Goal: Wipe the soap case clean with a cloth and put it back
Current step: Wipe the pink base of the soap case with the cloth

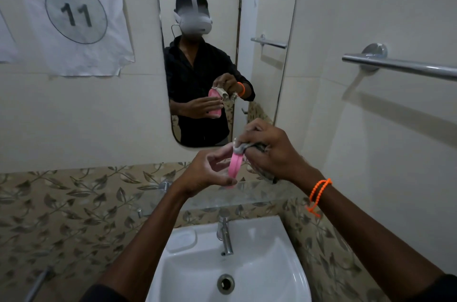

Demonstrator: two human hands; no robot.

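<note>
1. Head view: my left hand (206, 173) holds the pink soap case (235, 165) on edge, fingers curled round it, raised above the white sink (279, 274) and in front of the glass shelf (247, 196).
2. My right hand (272, 151) grips the grey cloth (243, 147), bunched and pressed on the case's top end.
3. Ahead hangs a mirror (267, 5) on pale tiles; a leaf-patterned band (74, 200) runs below.
4. A tap (226, 237) stands at the sink's back; a steel towel rail (405, 65) is on the right wall, a "WORKSTATION 11" sheet (74, 12) on the left.
</note>
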